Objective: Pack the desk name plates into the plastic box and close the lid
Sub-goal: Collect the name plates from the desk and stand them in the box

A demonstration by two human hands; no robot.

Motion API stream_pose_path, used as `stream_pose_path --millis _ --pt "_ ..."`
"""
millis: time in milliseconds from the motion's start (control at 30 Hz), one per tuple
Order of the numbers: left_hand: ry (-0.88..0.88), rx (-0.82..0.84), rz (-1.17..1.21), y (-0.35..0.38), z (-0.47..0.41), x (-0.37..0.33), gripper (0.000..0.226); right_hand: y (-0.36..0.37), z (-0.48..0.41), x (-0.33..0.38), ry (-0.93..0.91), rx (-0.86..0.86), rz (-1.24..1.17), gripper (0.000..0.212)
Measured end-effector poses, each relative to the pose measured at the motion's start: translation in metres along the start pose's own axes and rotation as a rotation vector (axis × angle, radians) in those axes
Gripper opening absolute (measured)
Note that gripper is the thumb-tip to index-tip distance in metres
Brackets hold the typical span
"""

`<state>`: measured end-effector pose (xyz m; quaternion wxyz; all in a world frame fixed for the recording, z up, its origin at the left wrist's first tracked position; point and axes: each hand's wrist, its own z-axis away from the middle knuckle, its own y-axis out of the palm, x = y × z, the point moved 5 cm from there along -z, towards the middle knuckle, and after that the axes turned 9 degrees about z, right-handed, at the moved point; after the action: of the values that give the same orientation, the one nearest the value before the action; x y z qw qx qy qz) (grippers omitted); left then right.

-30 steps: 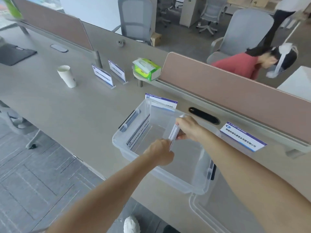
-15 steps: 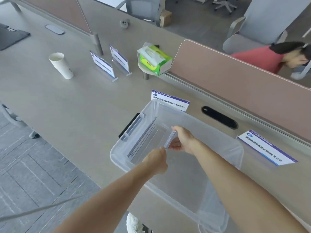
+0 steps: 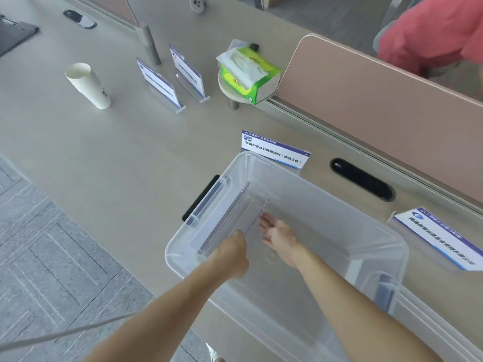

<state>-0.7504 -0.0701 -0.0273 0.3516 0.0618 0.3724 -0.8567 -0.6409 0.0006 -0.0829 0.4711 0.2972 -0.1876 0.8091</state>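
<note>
The clear plastic box stands open on the desk with both of my hands inside it. A clear name plate stands on edge near the box's left wall, beside another plate that leans on that wall. My left hand grips the near end of the plate. My right hand has its fingers spread, the tips touching the plate's right side. On the desk are further name plates: one just behind the box, one to its right, and two at the back left.
The box's lid lies at the lower right beside the box. A paper cup and a green tissue box stand further back. A pink partition runs along the desk's far edge, with a person in red behind it.
Both hands have lowered the name plate into the box, down towards its left wall. My right hand has released its grip on the top edge and spread its fingers.
</note>
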Motion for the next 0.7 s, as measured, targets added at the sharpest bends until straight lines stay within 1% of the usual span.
stream_pose_path --millis 67,200,267,333,467,633,700 --pt "-0.015 -0.023 0.028 0.000 -0.001 0.002 0.059 0.006 -0.005 -0.007 -0.031 0.004 0.028 0.072" --pt "-0.027 -0.069 0.051 0.001 -0.002 0.002 0.058 0.008 -0.011 -0.013 -0.097 -0.002 0.121 0.070" --pt "-0.033 -0.087 0.053 0.001 -0.004 0.002 0.054 0.007 -0.011 -0.011 -0.094 0.004 0.137 0.079" --pt "-0.037 -0.105 0.060 0.001 -0.005 0.002 0.052 0.008 -0.009 -0.007 -0.106 0.021 0.167 0.083" --pt "-0.042 -0.135 0.059 -0.001 -0.009 0.001 0.052 0.009 -0.009 0.001 -0.146 0.029 0.198 0.085" --pt "-0.057 -0.167 0.058 -0.002 -0.009 0.000 0.046 0.010 -0.008 0.004 -0.170 0.018 0.187 0.085" --pt "-0.061 -0.172 0.070 -0.001 -0.009 0.001 0.044 0.011 -0.009 0.001 -0.176 0.023 0.221 0.087"
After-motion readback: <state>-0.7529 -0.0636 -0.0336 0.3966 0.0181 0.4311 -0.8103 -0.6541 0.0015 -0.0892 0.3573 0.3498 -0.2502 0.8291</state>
